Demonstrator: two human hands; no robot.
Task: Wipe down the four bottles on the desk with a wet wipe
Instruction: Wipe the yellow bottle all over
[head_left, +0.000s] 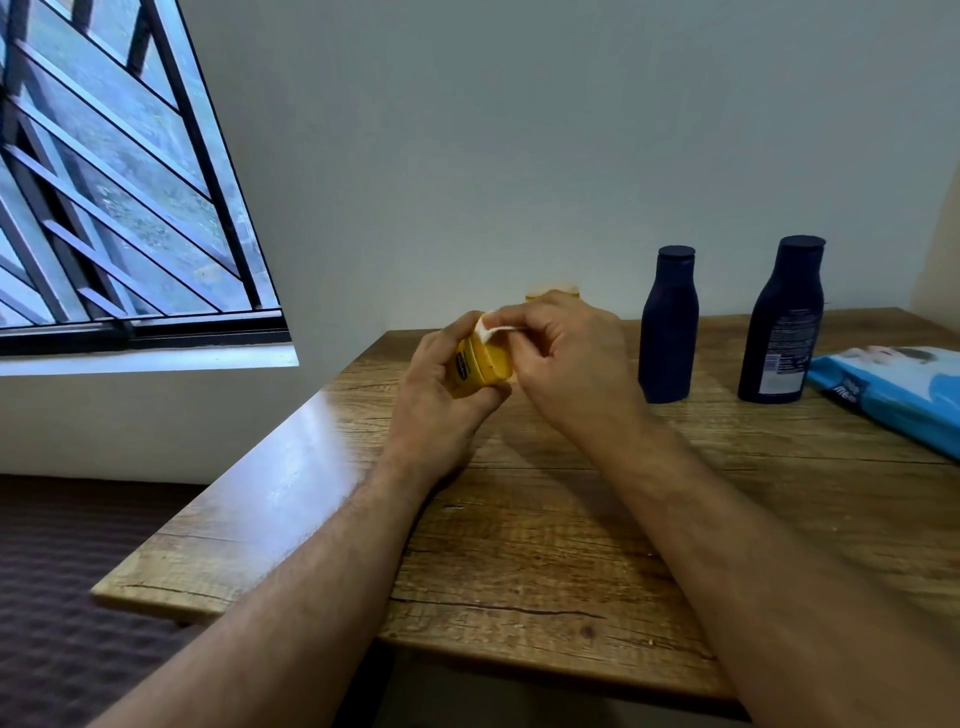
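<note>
While left hand grips yellow jar above bench, right-hand fingers pinch wipe on its lid; mid-wipe. Next likely: turn jar, then blue bottles.

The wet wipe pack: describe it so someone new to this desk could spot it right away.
On the wooden desk, look to the far right edge, just right of the two dark blue bottles. The wet wipe pack lies flat there, the only soft, light blue and white package.
</note>
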